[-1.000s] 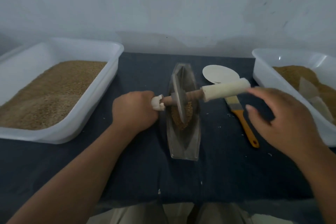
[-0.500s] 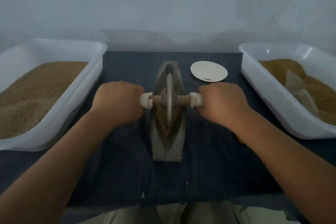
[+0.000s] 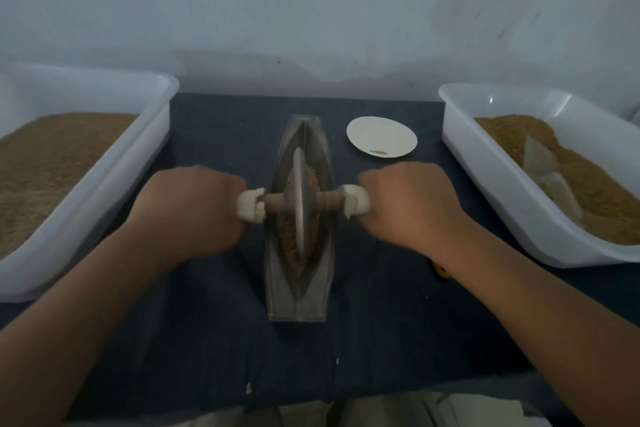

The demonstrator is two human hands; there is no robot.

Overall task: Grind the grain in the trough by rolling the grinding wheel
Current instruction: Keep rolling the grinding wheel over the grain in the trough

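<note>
A: Where does the grinding wheel (image 3: 300, 208) sit?

B: Upright on edge in the groove of the trough (image 3: 299, 291), about mid-length, its rim down in the grain (image 3: 287, 236). The trough lies lengthwise, pointing away from the person, in the middle of the dark cloth (image 3: 214, 322).

A: And the hands?

B: Both are closed into fists. The left hand (image 3: 194, 208) grips the white-wrapped left end of the wooden axle (image 3: 325, 202), and the right hand (image 3: 408, 208) grips the right end, 1 on each side of the trough.

A: What could spoil the stroke?

B: I'd judge 3 things. Uneven pressing from the 2 hands could tip the wheel so it climbs a sloping wall instead of crushing along the bottom. Too long a roll toward the narrow tips could push grain over the edge onto the cloth. And nothing visibly pins the trough, so a hard shove may slide it.

A: What's around it?

B: A white plate (image 3: 381, 137) just beyond the right hand, a few bits on it. A white tub (image 3: 138, 156) at the left, full of brown granules, and a 2nd tub (image 3: 498, 177) at the right holding brown material with a pale sheet (image 3: 540, 166) lying in it. An orange tip (image 3: 441, 270) pokes out under the right forearm; I cannot tell what it belongs to.

A: Anything in the way?

B: The rolling path looks free; the plate is nearest.
</note>
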